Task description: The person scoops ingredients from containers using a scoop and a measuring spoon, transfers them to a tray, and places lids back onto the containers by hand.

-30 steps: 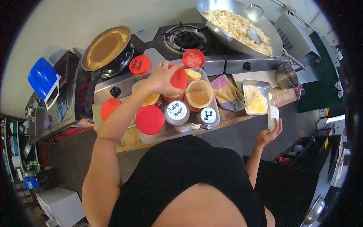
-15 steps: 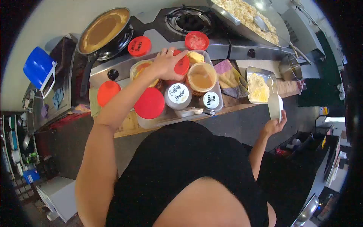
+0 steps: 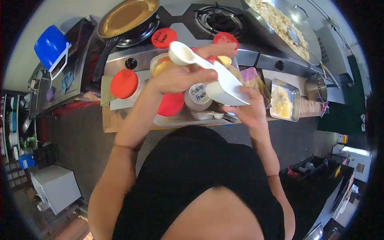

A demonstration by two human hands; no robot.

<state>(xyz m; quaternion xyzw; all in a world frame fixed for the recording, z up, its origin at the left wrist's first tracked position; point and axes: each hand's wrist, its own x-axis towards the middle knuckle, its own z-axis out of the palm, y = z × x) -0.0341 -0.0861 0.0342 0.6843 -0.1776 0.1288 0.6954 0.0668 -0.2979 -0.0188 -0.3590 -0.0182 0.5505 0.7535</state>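
A long white scoop (image 3: 230, 89), with a small round bowl at its far end, is raised over the tray of jars. My right hand (image 3: 253, 105) grips its broad end. Against its middle is my left hand (image 3: 182, 79), thumb and fingers apart on either side of the narrow part. Beneath are a jar marked "Baking Powder" (image 3: 199, 94) and a large red lid (image 3: 171, 105). Left of the tray stands a red-lidded jar (image 3: 124, 83). Much of the tray (image 3: 180, 120) is hidden by my hands.
Behind the tray are a pan of brown batter (image 3: 128, 18), a gas burner (image 3: 219, 21) and a big wok (image 3: 314, 38). Two red lids lie near the stove edge. To the right sit a metal tray (image 3: 296, 105), a patterned cloth (image 3: 251, 78) and a steel pot (image 3: 316, 89).
My right hand has brought the white scoop from the metal tray on the right to over the jars. My left hand has come off the red lid and up to the scoop. The view has shifted.
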